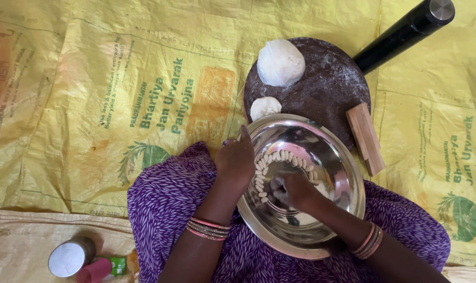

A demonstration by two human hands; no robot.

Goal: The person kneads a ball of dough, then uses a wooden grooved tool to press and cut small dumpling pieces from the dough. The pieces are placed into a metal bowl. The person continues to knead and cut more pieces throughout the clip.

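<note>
Steel gleams under both hands: the left hand (236, 159) grips the rim of a tilted bowl (342, 178) resting on the lap, fingers closed over its edge. Inside, the right hand (293, 189) curls shut around a small bit of dough beside a curved row of little dough pieces (280, 158). Purple patterned cloth (167, 196) covers the knees below. Beyond the bowl lies a round dark board (327, 89) carrying a large dough ball (280, 62) and a smaller lump (264, 107), with a wooden block (367, 137) at its edge, all on yellow printed sacking (91, 94).
</note>
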